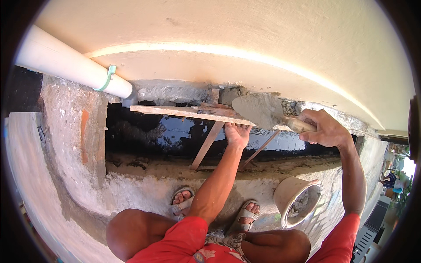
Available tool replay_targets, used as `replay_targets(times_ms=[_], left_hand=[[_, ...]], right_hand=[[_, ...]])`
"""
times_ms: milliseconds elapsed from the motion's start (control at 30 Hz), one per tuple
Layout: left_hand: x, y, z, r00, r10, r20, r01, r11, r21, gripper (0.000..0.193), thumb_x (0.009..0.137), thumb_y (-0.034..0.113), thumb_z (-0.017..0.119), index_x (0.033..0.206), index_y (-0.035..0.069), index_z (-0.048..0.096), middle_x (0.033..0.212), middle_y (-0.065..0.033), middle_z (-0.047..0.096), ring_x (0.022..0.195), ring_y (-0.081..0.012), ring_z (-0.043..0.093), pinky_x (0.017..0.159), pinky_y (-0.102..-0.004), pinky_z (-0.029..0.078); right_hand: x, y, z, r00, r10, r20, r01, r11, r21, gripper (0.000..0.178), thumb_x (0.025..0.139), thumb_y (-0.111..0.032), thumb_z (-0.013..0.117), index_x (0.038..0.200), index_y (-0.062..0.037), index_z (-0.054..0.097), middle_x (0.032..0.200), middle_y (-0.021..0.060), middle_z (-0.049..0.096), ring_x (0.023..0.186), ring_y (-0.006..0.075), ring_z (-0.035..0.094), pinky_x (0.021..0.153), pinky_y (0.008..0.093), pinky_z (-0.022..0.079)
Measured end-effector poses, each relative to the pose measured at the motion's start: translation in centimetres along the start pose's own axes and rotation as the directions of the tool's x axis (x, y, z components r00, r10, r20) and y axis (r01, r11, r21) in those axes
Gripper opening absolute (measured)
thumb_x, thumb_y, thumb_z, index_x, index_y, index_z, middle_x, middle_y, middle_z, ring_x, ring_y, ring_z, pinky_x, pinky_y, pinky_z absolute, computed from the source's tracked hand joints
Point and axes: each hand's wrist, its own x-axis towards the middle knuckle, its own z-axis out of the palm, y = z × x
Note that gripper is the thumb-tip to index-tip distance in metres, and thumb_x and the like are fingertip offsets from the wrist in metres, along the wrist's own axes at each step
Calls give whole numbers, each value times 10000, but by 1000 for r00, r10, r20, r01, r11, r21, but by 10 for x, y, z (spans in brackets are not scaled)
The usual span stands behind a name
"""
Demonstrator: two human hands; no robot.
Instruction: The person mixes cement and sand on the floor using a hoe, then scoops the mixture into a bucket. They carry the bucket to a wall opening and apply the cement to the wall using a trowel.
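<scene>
My right hand [323, 128] is closed round the wooden handle of a trowel [256, 108], whose grey, mortar-smeared blade lies over the right part of a long wooden board [175, 112]. The board runs along the foot of the wall, above a drain channel. My left hand [237, 134] grips the board's near edge from below, with its fingertips partly hidden. Slanting wooden props [207, 146] reach from the board to the near side of the channel. Wet grey mortar [232, 94] sits behind the board, against the wall base.
A pale bucket [284, 196] with grey mortar inside stands on the near ledge, right of my sandalled feet. Dark water [175, 131] lies in the open channel below. A white pipe [74, 63] with a grey end comes down at the left. The cream wall [245, 26] rises beyond.
</scene>
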Motion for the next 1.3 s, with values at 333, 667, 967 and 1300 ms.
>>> replay_targets(times_ms=[333, 667, 967, 1300], left_hand=[[-3, -1, 2, 1000, 1, 22, -2, 1000, 25, 571, 978, 444, 326, 1419, 88, 256, 1493, -100, 232, 1380, -304, 232, 1133, -537, 164], [-2, 2, -1, 1000, -11, -21, 12, 1000, 16, 597, 974, 449, 325, 1437, 89, 213, 1503, -111, 210, 1387, -313, 210, 1134, -535, 159], [-4, 4, 3, 999, -5, -35, 5, 1000, 6, 625, 964, 461, 346, 1437, 81, 198, 1501, -135, 202, 1390, -324, 196, 1139, -528, 143], [-3, 4, 2, 999, -13, -38, 13, 1000, -1, 602, 970, 455, 354, 1428, 86, 227, 1506, -131, 189, 1395, -308, 188, 1145, -517, 135]], right_hand=[[14, 9, 84, 899, -326, -294, 88, 790, -606, 522, 750, -112, 652, 1255, -117, 519, 824, 114, 588, 716, 286, 649, 590, 379, 559], [18, 2, 75, 899, -245, -362, 6, 835, -550, 466, 782, -110, 613, 1240, -139, 528, 773, 133, 588, 649, 304, 648, 563, 392, 554], [38, -8, 77, 968, -47, -247, -129, 748, -651, 456, 817, -125, 578, 1265, -114, 491, 849, 171, 608, 718, 340, 657, 619, 431, 552], [32, -13, 81, 948, -117, -296, -94, 785, -612, 455, 799, -98, 575, 1248, -112, 503, 847, 193, 611, 718, 346, 665, 591, 447, 548]])
